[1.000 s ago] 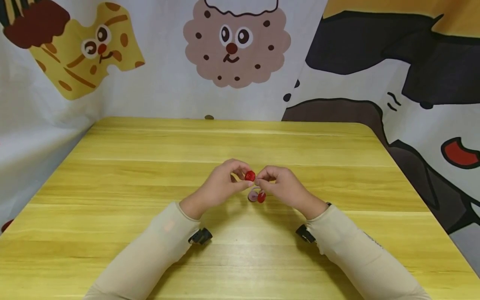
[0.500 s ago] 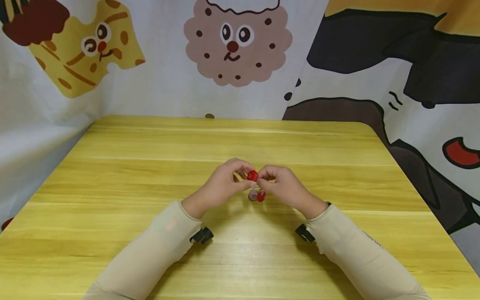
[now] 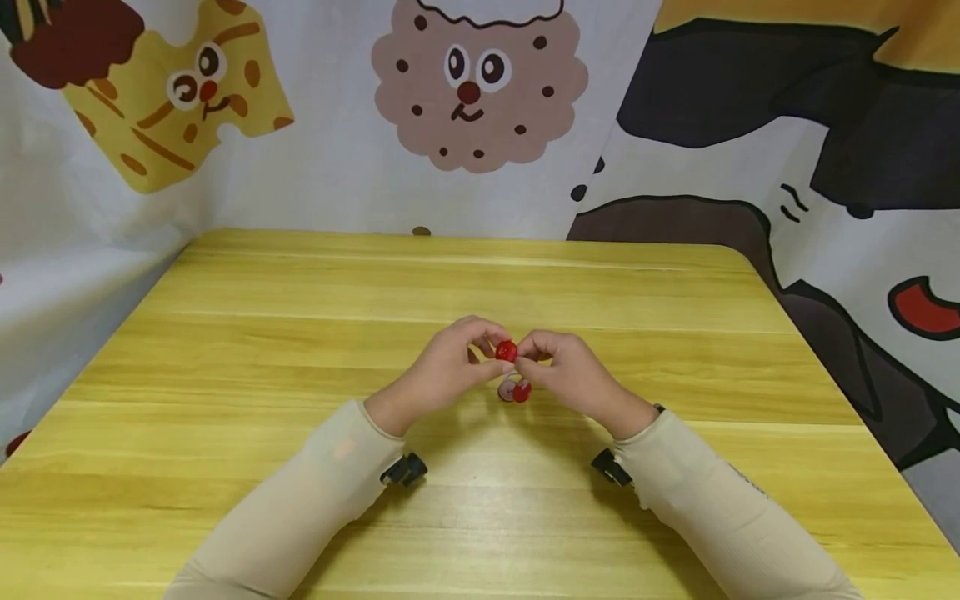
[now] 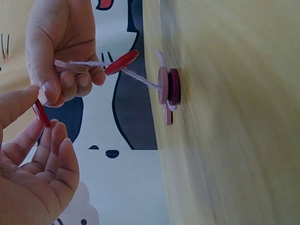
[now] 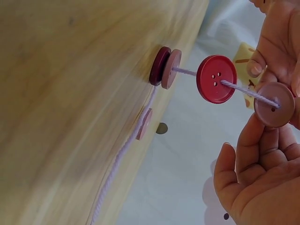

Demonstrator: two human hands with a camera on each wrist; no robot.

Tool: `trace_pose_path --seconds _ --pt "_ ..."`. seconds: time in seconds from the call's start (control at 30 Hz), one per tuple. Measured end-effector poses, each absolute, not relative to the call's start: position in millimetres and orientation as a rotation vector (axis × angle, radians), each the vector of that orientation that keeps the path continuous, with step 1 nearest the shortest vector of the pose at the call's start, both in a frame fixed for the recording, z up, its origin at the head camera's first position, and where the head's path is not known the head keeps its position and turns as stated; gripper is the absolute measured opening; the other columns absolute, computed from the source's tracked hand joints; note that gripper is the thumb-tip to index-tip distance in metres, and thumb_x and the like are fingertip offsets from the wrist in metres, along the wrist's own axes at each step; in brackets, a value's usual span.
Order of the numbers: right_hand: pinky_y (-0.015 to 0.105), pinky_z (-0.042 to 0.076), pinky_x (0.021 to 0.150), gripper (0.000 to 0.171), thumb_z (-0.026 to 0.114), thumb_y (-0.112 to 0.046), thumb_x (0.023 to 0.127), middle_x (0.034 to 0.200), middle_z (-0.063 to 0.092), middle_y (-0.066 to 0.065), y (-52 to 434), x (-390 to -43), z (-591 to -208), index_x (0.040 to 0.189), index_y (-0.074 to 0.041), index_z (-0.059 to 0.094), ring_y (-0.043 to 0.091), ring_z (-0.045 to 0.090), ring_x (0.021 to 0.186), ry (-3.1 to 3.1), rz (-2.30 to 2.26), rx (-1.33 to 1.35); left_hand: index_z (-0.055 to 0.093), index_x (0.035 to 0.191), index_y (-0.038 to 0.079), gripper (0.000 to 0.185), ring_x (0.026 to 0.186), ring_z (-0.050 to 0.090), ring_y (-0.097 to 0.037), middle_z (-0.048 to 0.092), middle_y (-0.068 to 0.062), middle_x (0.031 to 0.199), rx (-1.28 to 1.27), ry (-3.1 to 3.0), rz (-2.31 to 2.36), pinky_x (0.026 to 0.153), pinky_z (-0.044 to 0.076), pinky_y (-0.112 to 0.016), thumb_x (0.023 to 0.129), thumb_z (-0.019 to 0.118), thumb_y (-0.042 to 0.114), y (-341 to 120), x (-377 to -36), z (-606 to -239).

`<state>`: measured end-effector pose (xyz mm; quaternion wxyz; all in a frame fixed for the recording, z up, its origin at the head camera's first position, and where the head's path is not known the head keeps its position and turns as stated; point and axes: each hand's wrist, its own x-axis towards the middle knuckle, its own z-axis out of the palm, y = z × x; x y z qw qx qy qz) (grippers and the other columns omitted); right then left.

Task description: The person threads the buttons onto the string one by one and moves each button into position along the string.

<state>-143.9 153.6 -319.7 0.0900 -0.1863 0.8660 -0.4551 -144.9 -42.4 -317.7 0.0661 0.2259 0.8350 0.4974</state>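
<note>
My left hand (image 3: 442,362) pinches a red button (image 3: 506,351) between thumb and fingertips; in the left wrist view that button (image 4: 41,113) stands edge-on. My right hand (image 3: 566,367) meets it from the right, thumb and forefinger pinching lilac yarn (image 5: 248,93), the pinched bit hidden behind the fingers. A pink button (image 5: 267,110) threaded on this yarn lies against the right hand's fingers. Below it hangs a second red button (image 5: 216,79), slanted on the yarn. Lower still, a pink button (image 4: 162,85) and a dark red button (image 4: 174,87) stand close together at the table.
Another pink button (image 5: 145,123) is at the table beside the strung ones. A loose length of yarn (image 5: 112,171) trails over the wooden table (image 3: 300,283). A curtain printed with cartoon figures (image 3: 322,125) hangs behind the table's far edge.
My left hand has shifted slightly right, bringing the red button up to the right fingertips. The hanging buttons have turned a little; the right hand has barely moved.
</note>
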Motion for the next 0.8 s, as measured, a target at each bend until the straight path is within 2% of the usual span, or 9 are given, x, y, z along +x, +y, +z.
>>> trace_pose_path --seconds 0.33,0.63,0.8 --pt "0.031 0.045 0.063 0.009 0.059 -0.010 0.095 0.090 0.067 0.005 152.9 -143.7 -318.6 0.094 -0.008 0.068 0.024 0.055 0.080 2.555 -1.366 -0.541 0.065 0.111 0.008 0.023 0.094 0.055 -0.018 0.060 -0.003 0.108 0.688 2.514 1.480 0.076 0.049 -0.029 0.089 0.071 0.014 -42.2 -144.5 -317.5" --pt "0.031 0.050 0.071 0.010 0.061 -0.011 0.095 0.096 0.068 0.004 152.6 -144.4 -320.2 0.097 -0.008 0.070 0.018 0.060 0.087 2.582 -1.349 -0.535 0.065 0.112 0.008 0.024 0.094 0.054 -0.018 0.060 -0.003 0.108 0.683 2.525 1.465 0.077 0.049 -0.030 0.089 0.071 0.014 -42.1 -145.0 -317.3" --pt "0.032 0.052 0.074 0.011 0.061 -0.011 0.095 0.097 0.070 0.005 152.5 -144.4 -321.2 0.099 -0.006 0.070 0.020 0.061 0.091 2.597 -1.357 -0.525 0.065 0.112 0.008 0.025 0.094 0.054 -0.017 0.060 -0.003 0.108 0.672 2.523 1.474 0.076 0.049 -0.029 0.089 0.071 0.015 -42.6 -145.0 -317.7"
